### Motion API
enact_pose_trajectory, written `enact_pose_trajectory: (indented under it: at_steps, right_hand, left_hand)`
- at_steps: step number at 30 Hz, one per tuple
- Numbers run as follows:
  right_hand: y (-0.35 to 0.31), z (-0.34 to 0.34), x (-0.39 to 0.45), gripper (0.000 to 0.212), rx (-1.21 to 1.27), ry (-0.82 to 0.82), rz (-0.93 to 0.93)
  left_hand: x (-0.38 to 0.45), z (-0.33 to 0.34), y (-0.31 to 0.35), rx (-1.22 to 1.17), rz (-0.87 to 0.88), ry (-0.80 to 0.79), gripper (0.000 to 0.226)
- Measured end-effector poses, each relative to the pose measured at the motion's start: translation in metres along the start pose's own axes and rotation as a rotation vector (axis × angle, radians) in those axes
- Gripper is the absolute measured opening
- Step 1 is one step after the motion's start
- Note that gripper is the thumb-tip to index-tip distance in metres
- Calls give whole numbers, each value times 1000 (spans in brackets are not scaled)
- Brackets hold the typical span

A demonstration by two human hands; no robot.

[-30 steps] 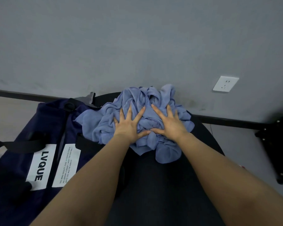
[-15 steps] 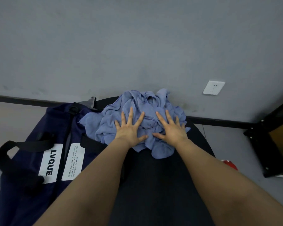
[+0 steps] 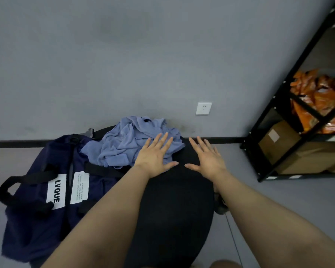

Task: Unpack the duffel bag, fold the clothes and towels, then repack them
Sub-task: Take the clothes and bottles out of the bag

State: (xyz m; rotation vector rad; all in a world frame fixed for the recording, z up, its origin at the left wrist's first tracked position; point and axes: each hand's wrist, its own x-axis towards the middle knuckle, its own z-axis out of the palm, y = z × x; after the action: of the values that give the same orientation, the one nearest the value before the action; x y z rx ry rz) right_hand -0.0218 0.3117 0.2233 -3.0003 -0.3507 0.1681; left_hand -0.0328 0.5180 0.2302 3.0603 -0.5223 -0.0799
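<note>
My left hand (image 3: 154, 155) lies flat, fingers spread, on the near edge of the crumpled blue cloth (image 3: 132, 142); my right hand (image 3: 207, 157), equally splayed and empty, hovers beside it over the dark seat (image 3: 174, 200), which I judge is my folding surface. The duffel bag (image 3: 46, 190) sits left of both hands, handy for repacking.

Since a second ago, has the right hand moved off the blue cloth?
Yes. The right hand slid rightward off the blue cloth onto the bare black seat; the left hand overlaps the cloth's edge.
</note>
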Motion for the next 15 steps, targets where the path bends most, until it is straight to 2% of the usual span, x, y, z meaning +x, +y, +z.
enact_pose_trajectory:
  at_steps: [10,15]
  right_hand:
    - [79,-44,-182,94,-22,40,272]
    - [126,-52,-257,97,37,52,414]
  left_hand:
    - [-38,-49,145,20,297,83,81]
    - [-43,-59,223,46,441,40,81]
